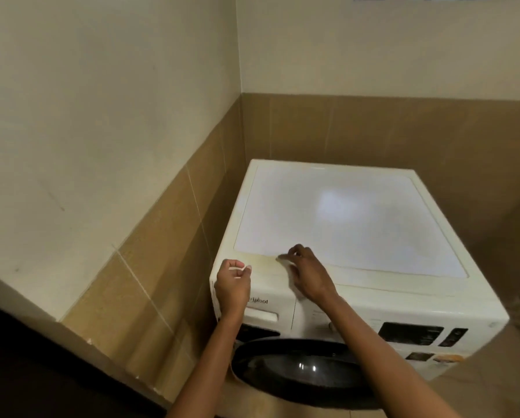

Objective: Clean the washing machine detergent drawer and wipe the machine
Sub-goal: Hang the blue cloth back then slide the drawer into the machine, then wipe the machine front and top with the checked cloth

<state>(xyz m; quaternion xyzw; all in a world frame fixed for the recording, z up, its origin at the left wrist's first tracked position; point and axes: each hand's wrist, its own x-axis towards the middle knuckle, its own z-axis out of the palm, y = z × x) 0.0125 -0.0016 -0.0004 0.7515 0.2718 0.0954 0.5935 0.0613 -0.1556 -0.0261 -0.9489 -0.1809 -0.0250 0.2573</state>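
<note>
A white front-loading washing machine [358, 218] stands in a room corner. Its detergent drawer [261, 315] sits shut at the front's upper left, with the recessed handle showing. My left hand [233, 285] hovers at the machine's front left top edge, above the drawer, its fingers curled into a loose fist with nothing visible in it. My right hand [305, 273] is over the front strip of the top panel, fingers bent and relaxed, fingertips at or just above the surface. No cloth is in view.
The round dark door [300, 372] fills the lower front. A dial [331, 325] and a dark display panel [409, 333] sit right of the drawer. Tiled walls [168, 236] close in at the left and behind. A yellowish stain [263, 262] marks the top's front left.
</note>
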